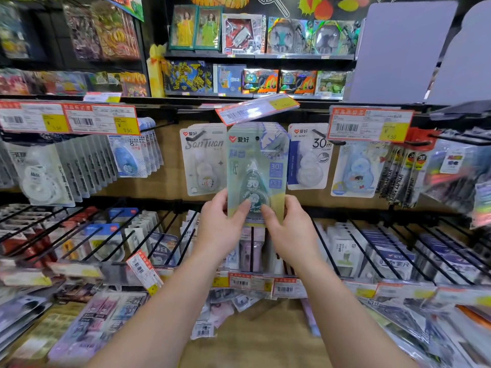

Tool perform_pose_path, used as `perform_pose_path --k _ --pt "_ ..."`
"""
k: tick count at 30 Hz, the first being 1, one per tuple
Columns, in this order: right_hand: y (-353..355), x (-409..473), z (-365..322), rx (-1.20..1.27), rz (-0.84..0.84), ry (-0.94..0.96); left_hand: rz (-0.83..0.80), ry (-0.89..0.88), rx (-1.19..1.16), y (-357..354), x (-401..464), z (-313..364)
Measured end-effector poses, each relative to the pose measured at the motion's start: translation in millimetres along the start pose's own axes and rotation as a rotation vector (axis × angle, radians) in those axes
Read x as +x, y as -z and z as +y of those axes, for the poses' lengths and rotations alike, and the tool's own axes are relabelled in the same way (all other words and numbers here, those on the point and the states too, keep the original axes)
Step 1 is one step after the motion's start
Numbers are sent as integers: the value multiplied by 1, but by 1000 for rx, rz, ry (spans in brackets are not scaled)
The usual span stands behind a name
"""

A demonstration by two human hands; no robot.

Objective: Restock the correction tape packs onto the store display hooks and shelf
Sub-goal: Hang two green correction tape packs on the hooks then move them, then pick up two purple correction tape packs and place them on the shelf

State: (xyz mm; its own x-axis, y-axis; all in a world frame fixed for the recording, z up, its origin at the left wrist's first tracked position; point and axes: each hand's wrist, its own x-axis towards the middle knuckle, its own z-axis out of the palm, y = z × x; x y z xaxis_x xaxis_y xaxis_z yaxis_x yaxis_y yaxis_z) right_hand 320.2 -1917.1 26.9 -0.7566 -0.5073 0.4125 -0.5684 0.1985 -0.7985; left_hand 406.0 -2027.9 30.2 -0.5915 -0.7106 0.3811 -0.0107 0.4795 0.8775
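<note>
A stack of pale green correction tape packs point(256, 166) hangs upright in the middle of the display, its punch hole at the top by a hook. My left hand point(221, 229) grips the stack's lower left edge with the thumb on its face. My right hand point(289, 232) holds the lower right edge the same way. Behind the stack hang a white "SanTuan" pack point(202, 160) on the left and a white "30m" pack point(309, 158) on the right. A tilted price label point(256, 108) lifts above the stack's top.
Rows of hooked packs fill the left point(79, 166) and right point(356, 168) of the upper rail. Black wire hooks point(372, 248) with more packs jut out below my hands. Loose packs point(106, 322) lie on the wooden shelf beneath. Toy boxes point(239, 33) line the shelves behind.
</note>
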Motion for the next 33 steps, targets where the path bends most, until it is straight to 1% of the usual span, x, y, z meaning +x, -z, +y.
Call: perform_pose_path --k 2,4,8,12,16,19,21,23,25,29,33 --pt "-3 5 3 -46 21 15 32 -11 140 -5 6 -6" --pt "-5 11 6 -87 37 26 46 11 221 -9 12 -11" --pt "-8 19 8 -158 59 27 85 44 230 -15 22 -15" --pt "-11 22 11 -174 56 -16 107 51 248 -18 23 -17" --pt "-13 20 14 -213 67 -53 59 35 342 -13 18 -15" --pt "-16 11 16 -247 66 -88 2 20 480 0 9 -14" --pt "-19 1 16 -345 72 -114 -34 4 591 12 3 -15" --pt "-23 -11 11 -501 94 -152 -55 -38 698 28 -4 -19" --pt "-32 -27 2 -613 145 -163 -69 -79 747 46 -12 -26" --pt "-72 -67 -29 -567 229 -96 -78 -129 792 97 -29 -44" --pt "-137 -111 -70 -584 138 -77 -73 -137 786 171 -49 -75"
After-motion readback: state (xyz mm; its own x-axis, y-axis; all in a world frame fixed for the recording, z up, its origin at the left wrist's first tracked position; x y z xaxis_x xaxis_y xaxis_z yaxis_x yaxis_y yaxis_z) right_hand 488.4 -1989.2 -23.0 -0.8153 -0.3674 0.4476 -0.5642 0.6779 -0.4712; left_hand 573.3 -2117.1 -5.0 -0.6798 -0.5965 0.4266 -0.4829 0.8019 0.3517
